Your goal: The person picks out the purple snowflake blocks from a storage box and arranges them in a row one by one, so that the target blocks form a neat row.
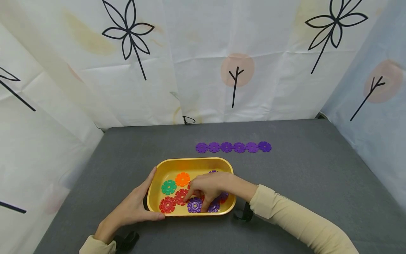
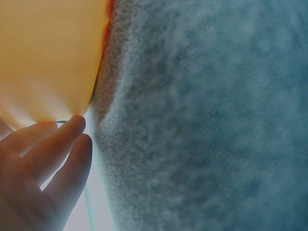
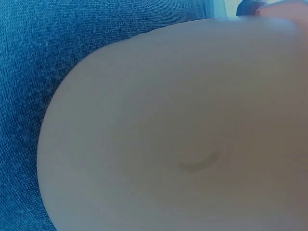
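A shallow yellow tray (image 1: 187, 161) stands on the grey table. My left hand (image 1: 134, 206) holds its left end, thumb along the front rim, fingers at the left side; in the left wrist view those fingers (image 2: 53, 149) touch the yellow wall. My right hand (image 1: 210, 187) reaches into the tray, index finger and thumb apart and pointing down. Between them lies a purple flower-shaped disc (image 1: 195, 204). Beside the index finger are red discs (image 1: 167, 205), with a green disc (image 1: 168, 187) and an orange disc (image 1: 182, 179) farther left. More purple pieces are partly hidden under the right hand.
Behind the tray, several purple flower discs (image 1: 226, 147) form a straight row on the grey table (image 1: 301, 169). White cloth (image 1: 196, 42) with drawn flowers hangs along the back and sides. The right wrist view is mostly filled by the tray's blurred outer surface (image 3: 168, 120).
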Demonstrator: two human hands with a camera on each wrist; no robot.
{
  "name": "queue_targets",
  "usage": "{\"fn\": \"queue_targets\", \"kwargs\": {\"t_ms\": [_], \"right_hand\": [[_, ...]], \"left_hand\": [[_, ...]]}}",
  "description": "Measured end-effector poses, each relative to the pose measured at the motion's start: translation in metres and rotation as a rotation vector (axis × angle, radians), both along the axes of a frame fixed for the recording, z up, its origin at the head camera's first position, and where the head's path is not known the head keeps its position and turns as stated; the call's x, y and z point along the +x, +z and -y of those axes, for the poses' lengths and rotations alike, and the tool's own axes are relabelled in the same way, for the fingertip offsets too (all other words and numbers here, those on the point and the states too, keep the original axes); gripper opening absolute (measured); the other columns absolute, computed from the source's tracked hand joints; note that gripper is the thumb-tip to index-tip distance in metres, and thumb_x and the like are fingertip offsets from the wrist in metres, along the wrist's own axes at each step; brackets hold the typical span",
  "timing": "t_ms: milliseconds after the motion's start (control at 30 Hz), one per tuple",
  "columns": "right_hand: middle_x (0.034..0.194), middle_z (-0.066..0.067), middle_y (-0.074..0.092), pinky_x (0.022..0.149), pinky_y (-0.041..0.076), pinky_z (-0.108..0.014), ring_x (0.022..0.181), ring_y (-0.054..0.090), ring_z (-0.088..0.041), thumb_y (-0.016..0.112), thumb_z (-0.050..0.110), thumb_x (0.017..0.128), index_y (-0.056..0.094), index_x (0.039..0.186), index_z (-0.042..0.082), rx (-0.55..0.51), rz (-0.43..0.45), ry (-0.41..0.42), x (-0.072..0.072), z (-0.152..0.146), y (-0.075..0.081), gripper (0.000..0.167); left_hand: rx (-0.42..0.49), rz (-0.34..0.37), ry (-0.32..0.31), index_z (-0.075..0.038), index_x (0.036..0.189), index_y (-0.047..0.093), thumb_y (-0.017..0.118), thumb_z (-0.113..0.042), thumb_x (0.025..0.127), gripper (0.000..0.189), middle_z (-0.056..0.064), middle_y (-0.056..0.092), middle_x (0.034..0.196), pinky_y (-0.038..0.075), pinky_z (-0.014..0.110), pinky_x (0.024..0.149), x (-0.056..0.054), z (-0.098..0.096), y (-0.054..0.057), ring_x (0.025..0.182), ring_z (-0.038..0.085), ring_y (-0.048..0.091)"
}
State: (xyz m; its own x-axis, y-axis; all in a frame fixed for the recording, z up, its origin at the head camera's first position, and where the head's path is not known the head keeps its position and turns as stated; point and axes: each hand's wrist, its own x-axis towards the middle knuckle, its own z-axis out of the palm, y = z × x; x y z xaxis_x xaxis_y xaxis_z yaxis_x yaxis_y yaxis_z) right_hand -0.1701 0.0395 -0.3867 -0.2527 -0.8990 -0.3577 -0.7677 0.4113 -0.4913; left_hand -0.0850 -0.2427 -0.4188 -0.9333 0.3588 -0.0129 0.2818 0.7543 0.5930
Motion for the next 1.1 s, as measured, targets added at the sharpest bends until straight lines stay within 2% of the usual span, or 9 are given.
{"fn": "queue_targets", "kwargs": {"t_ms": [233, 500, 867, 933, 1100], "right_hand": [[0.092, 0.007, 0.059, 0.068, 0.037, -0.014, 0.077, 0.046, -0.002, 0.087, 0.034, 0.082, 0.070, 0.132, 0.028, -0.009, -0.027, 0.011, -0.0002, 0.0004, 0.0003, 0.053], [0.098, 0.009, 0.057, 0.072, 0.039, -0.013, 0.083, 0.048, -0.001, 0.086, 0.035, 0.084, 0.072, 0.128, 0.035, 0.034, -0.062, 0.050, 0.0010, 0.0006, 0.0005, 0.046], [0.107, 0.009, 0.053, 0.086, 0.045, -0.015, 0.093, 0.049, -0.003, 0.091, 0.026, 0.078, 0.068, 0.107, 0.026, 0.087, -0.026, -0.039, 0.0054, 0.0014, 0.0071, 0.037], [0.107, 0.009, 0.054, 0.088, 0.046, -0.015, 0.093, 0.050, -0.002, 0.091, 0.024, 0.077, 0.068, 0.107, 0.024, 0.086, -0.019, -0.044, 0.0055, 0.0015, 0.0078, 0.038], [0.108, 0.009, 0.058, 0.092, 0.047, -0.017, 0.095, 0.051, -0.002, 0.091, 0.025, 0.078, 0.070, 0.119, 0.023, 0.090, -0.049, -0.019, 0.0058, 0.0012, 0.0079, 0.046]], "left_hand": [[0.004, 0.020, 0.007, -0.025, 0.166, 0.001, 0.090, -0.053, 0.069, 0.135, 0.015, 0.041, 0.162, 0.055, 0.039, 0.098, -0.0006, -0.0009, 0.0012, 0.129, 0.028, 0.057], [-0.005, 0.009, 0.002, -0.024, 0.166, 0.000, 0.090, -0.054, 0.068, 0.136, 0.016, 0.040, 0.162, 0.055, 0.039, 0.098, -0.0013, -0.0009, 0.0007, 0.129, 0.029, 0.057], [0.006, 0.021, 0.006, -0.025, 0.166, 0.000, 0.090, -0.053, 0.069, 0.136, 0.016, 0.037, 0.164, 0.054, 0.038, 0.098, 0.0001, 0.0000, 0.0003, 0.133, 0.031, 0.055], [0.006, 0.021, 0.008, -0.025, 0.166, 0.000, 0.090, -0.053, 0.069, 0.136, 0.016, 0.038, 0.163, 0.054, 0.038, 0.098, -0.0001, 0.0004, -0.0001, 0.132, 0.031, 0.056], [0.003, 0.028, 0.016, -0.023, 0.167, 0.001, 0.090, -0.054, 0.069, 0.136, 0.015, 0.039, 0.162, 0.055, 0.036, 0.098, -0.0002, 0.0005, 0.0003, 0.130, 0.029, 0.056]]}}
